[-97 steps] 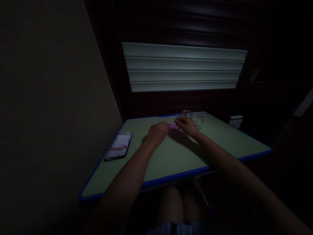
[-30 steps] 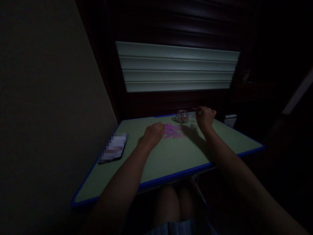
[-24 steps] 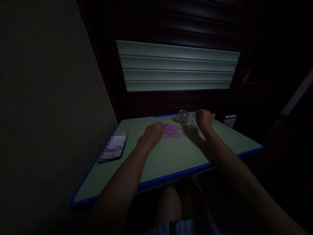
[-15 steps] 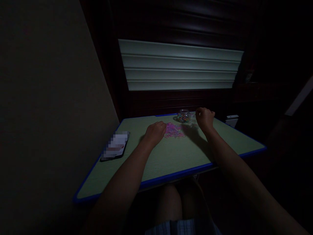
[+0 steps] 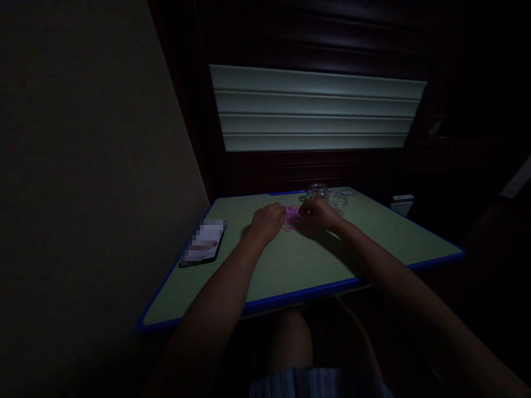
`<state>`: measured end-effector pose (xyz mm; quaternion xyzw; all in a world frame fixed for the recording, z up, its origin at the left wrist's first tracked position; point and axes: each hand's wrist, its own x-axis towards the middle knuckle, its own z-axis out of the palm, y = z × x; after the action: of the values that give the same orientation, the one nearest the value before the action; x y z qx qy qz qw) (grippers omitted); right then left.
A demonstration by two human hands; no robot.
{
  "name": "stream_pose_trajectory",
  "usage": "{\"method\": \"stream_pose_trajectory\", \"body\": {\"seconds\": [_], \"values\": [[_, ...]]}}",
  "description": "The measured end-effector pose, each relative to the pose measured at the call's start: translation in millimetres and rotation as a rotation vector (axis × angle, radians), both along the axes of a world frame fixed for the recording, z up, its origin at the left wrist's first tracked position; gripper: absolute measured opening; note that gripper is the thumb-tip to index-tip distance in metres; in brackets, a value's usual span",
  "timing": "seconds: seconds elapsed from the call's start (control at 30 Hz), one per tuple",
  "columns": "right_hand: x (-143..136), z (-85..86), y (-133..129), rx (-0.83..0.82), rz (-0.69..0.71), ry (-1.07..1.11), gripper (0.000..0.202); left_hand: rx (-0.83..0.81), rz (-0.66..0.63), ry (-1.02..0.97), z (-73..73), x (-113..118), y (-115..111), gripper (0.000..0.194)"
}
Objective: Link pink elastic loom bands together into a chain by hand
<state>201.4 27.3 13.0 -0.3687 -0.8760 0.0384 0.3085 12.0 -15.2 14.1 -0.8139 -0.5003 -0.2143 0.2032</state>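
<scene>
Left hand (image 5: 268, 222): low over the table (image 5: 282, 265), just left of the pink pile, its fingers curled inward with their tips at the pile's left side; I cannot tell whether they grasp anything.
Right hand (image 5: 318, 213): over the right side of the pile, its thumb and fingers bent towards one another and pointing left; whether a band is caught between them I cannot tell.
Pink pile (image 5: 291, 219): between the two hands, on the far half of the table; it looks like a heap of thin loops, though the dim light makes that hard to be sure of.
Jar (image 5: 318, 190): see-through and upright, on the far side beyond the right hand, which hides its lower part; small loops of several colours show at it.
Dish (image 5: 338, 204): see-through, right of the jar and near the back of the right hand.
Phone (image 5: 203, 242): lying flat at the table's left edge, well apart from the left hand, its screen blurred into squares.
Table edge (image 5: 307, 293): blue, around a pale green top.
Slatted panel (image 5: 315, 108): pale, beyond the far edge, set within dark wood.
Wall (image 5: 83, 166): plain and dark, along the left.
Shorts (image 5: 298, 381): striped, at the near side, below the table.
</scene>
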Motion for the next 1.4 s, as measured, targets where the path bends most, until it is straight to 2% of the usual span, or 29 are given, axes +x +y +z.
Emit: {"method": "stream_pose_trajectory", "body": {"seconds": [0.2,0.4,0.53,0.67,0.9,1.1,1.27,1.4], "values": [[-3,-5.3,1,-0.063,0.034,-0.031,0.021,-0.156,-0.085,-0.098,-6.0,-6,9,0.020],[-3,-4.8,1,-0.050,0.006,-0.031,0.021,-0.326,-0.190,-0.267,-13.9,-13,18,0.020],[-3,-3.2,-2,-0.049,0.005,-0.042,0.021,-0.452,-0.196,-0.320,-18.4,-13,22,0.020],[-3,-3.1,-2,-0.053,-0.004,-0.041,0.020,-0.509,-0.183,-0.359,-20.7,-14,25,0.022],[-5,-4.2,-1,-0.069,-0.013,-0.043,0.021,-0.453,-0.241,-0.309,-19.7,-15,28,0.020],[-5,-4.4,1,-0.041,-0.017,-0.030,0.021,-0.426,-0.230,-0.373,-18.3,-14,24,0.019],[-5,-1.8,0,-0.002,-0.028,0.003,0.020,-0.253,-0.204,-0.362,-14.7,-14,24,0.020],[-4,-0.6,0,0.023,-0.040,0.042,0.018,-0.131,-0.108,-0.304,-10.4,-13,21,0.020]]}}
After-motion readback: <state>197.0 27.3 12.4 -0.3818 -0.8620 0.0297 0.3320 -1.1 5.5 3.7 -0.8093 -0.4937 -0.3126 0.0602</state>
